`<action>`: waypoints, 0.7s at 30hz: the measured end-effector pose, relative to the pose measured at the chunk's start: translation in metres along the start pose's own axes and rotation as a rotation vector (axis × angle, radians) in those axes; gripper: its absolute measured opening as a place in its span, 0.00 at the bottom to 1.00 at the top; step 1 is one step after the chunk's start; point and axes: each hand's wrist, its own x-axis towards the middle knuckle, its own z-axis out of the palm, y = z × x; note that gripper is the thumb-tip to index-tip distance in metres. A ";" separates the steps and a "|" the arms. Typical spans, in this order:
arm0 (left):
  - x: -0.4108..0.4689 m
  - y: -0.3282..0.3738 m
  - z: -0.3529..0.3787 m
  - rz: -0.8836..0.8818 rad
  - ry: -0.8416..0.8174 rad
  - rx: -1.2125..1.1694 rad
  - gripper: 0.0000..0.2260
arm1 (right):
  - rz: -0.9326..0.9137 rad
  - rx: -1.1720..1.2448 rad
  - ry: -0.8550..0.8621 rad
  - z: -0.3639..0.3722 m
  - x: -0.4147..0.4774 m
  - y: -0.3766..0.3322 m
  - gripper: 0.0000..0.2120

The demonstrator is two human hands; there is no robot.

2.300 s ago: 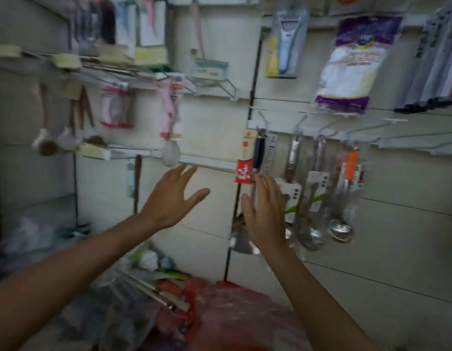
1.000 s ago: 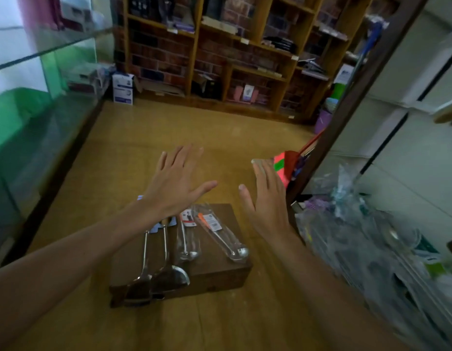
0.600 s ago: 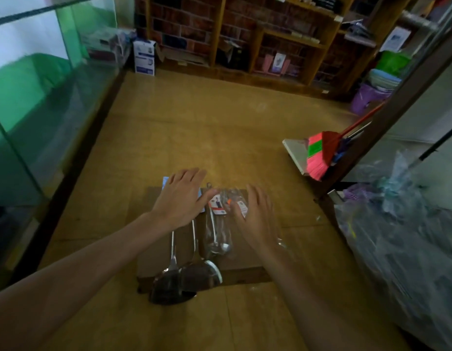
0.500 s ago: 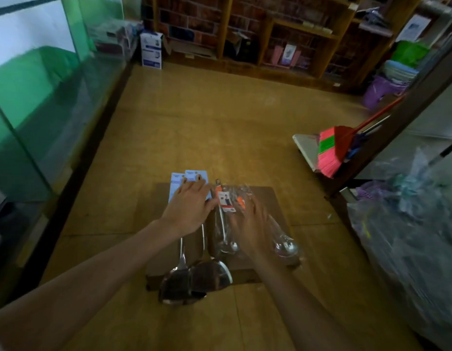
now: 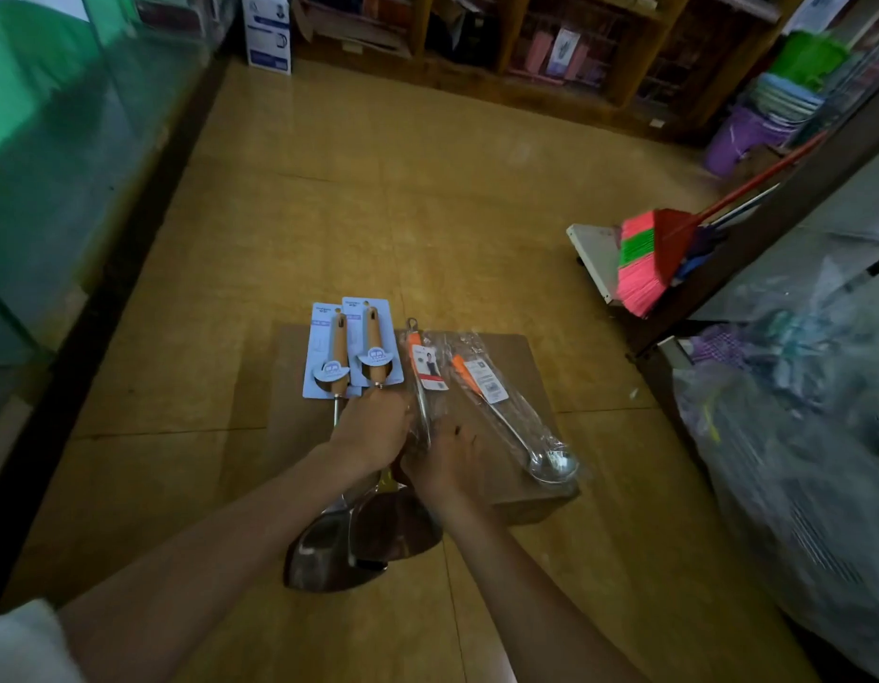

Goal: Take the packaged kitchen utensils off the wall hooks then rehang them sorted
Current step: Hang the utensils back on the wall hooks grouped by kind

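Lowered from flat hovering to grips at lower centre: left hand (image 5: 371, 433) curled round the shafts of two carded spatulas (image 5: 338, 357), right hand (image 5: 444, 460) pinching the sleeved orange-handled spoon (image 5: 427, 372), so likely gathering for rehanging; beyond, another ladle (image 5: 506, 426) in a clear sleeve atop the cardboard box (image 5: 506, 352); upper right, basins (image 5: 782, 98) in a purple bucket (image 5: 738, 140).

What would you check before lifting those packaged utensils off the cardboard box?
1. Blue-card spatulas side by side on the cardboard box: ok.
2. Middle ladle and right ladle, both bagged, lying next to them: ok.
3. Left hand, grip on the spatula shafts: cannot tell, fingers hidden.
4. Right hand, grip on the middle ladle's bag: cannot tell.
5. Spatula cards flat, hang holes uncovered: ok.
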 end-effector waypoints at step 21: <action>0.032 0.076 -0.092 -0.532 0.201 -1.184 0.09 | -0.306 0.070 0.282 -0.084 -0.052 -0.017 0.29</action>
